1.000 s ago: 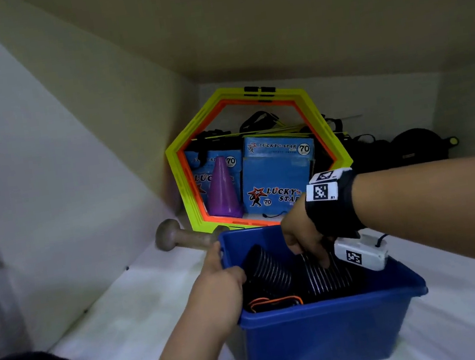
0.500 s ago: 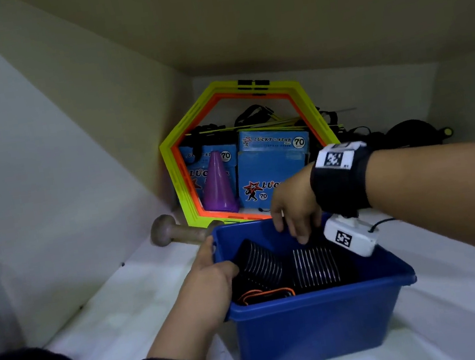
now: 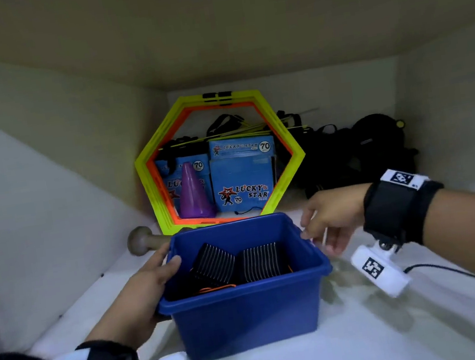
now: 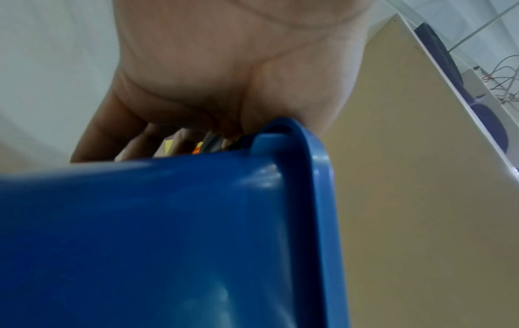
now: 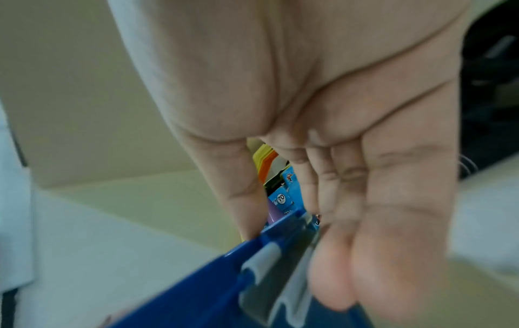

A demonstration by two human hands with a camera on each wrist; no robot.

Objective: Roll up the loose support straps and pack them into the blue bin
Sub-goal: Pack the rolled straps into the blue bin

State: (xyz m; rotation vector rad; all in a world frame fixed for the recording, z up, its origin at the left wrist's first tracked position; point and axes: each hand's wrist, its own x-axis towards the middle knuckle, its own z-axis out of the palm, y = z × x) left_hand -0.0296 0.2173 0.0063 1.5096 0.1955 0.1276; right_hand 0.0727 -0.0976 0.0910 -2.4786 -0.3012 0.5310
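The blue bin (image 3: 243,316) stands on the white shelf, and its outer wall fills the left wrist view (image 4: 168,233). Two rolled black straps with white stripes (image 3: 214,262) (image 3: 259,260) lie side by side inside it, above a thin orange-edged band (image 3: 215,289). My left hand (image 3: 150,283) grips the bin's left rim, thumb inside, fingers under the lip (image 4: 210,77). At the right rim is my right hand (image 3: 327,222), holding nothing. Its thumb is over the rim (image 5: 182,295) and its straight fingers (image 5: 337,255) lie along the outside.
Behind the bin lean yellow and orange hexagon rings (image 3: 221,157), with blue Lucky Star boxes (image 3: 242,179) and a purple cone (image 3: 192,195) inside them. A dumbbell (image 3: 141,240) lies at the back left, black gear (image 3: 357,150) at the back right. Shelf walls close in on both sides.
My right hand has come up out of the bin and moved over to its right rim. My left hand stays on the left rim.
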